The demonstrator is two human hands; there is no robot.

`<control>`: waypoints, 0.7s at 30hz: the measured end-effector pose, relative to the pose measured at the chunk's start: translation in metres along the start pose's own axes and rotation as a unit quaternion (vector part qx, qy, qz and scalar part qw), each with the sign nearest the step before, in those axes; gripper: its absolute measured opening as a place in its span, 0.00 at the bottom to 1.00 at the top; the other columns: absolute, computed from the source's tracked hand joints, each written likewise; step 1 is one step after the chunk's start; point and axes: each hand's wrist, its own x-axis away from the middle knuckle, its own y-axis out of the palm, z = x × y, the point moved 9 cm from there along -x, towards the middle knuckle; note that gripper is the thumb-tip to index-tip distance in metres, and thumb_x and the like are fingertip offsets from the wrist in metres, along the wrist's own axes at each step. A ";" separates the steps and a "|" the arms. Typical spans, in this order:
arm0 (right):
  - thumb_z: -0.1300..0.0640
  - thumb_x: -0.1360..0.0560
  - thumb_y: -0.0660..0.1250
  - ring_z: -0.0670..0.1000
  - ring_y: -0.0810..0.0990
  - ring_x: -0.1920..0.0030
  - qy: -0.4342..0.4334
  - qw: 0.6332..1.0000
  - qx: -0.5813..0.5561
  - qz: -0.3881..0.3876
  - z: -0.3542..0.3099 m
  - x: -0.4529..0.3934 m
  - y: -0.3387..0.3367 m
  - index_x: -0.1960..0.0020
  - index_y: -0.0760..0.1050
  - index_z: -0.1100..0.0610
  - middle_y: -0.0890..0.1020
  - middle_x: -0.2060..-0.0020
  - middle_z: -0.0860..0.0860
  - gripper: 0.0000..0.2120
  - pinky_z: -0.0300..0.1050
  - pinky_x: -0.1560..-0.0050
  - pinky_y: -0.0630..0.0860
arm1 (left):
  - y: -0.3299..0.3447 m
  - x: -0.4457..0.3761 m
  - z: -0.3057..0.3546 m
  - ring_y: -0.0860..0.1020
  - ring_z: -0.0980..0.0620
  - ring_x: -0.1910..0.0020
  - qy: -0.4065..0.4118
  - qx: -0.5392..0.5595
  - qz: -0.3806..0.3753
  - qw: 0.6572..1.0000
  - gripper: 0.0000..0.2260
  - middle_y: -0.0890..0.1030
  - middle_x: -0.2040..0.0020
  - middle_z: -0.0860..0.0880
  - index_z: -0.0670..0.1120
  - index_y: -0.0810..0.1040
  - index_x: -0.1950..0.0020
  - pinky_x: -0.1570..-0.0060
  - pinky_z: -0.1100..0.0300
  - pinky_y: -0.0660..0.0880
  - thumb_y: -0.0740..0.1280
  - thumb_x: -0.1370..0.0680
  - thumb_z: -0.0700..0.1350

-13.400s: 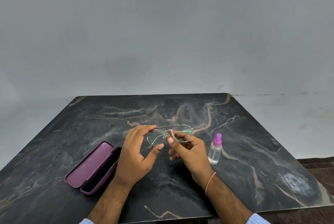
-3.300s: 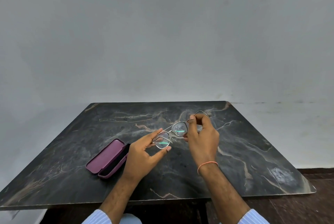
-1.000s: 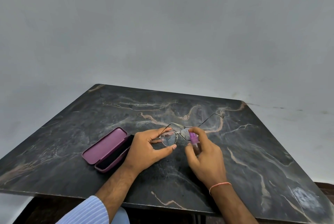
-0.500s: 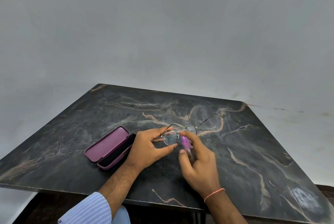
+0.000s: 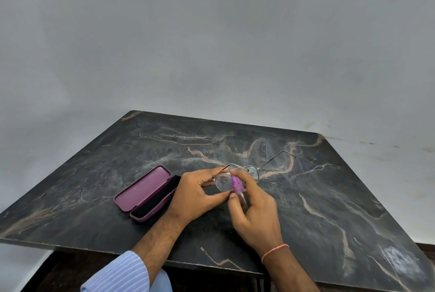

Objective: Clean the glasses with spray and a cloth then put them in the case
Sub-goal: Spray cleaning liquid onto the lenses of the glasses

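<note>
stage: spraying, early | your left hand (image 5: 196,194) pinches the glasses (image 5: 237,175) by one lens rim, above the table (image 5: 329,197) | your right hand (image 5: 255,211) grips the spray bottle (image 5: 238,189), nozzle at the lens | left: wiping, no cloth in view, then the open case (image 5: 147,191), just left

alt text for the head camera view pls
The right hand aims a small purple-capped spray bottle at glasses held by the left hand over a dark marble table. An open purple case lies to the left.
</note>
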 end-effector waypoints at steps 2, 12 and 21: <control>0.53 0.22 0.66 0.47 0.78 0.69 0.001 1.000 0.006 0.008 0.000 0.002 -0.003 0.29 0.75 0.35 0.80 0.65 0.38 0.24 0.33 0.66 0.71 | -0.001 0.000 -0.003 0.89 0.58 0.39 -0.010 0.002 0.003 1.000 0.24 0.90 0.39 0.58 0.49 0.87 0.29 0.38 0.57 0.85 0.85 0.25 0.42; 0.40 0.20 0.70 0.47 0.77 0.71 0.084 0.983 0.013 0.162 0.048 0.011 -0.069 0.25 0.75 0.39 0.83 0.63 0.44 0.23 0.46 0.65 0.76 | -0.005 0.002 -0.014 0.88 0.61 0.37 -0.056 0.002 0.033 0.998 0.27 0.90 0.38 0.60 0.49 0.87 0.30 0.37 0.62 0.84 0.87 0.28 0.44; 0.41 0.21 0.74 0.39 0.83 0.53 0.189 0.963 0.068 0.177 0.108 0.015 -0.118 0.37 0.76 0.36 0.85 0.55 0.35 0.15 0.48 0.51 0.80 | -0.004 0.003 -0.011 0.87 0.61 0.37 -0.047 -0.003 0.027 0.999 0.27 0.90 0.37 0.57 0.47 0.87 0.29 0.35 0.62 0.83 0.87 0.28 0.42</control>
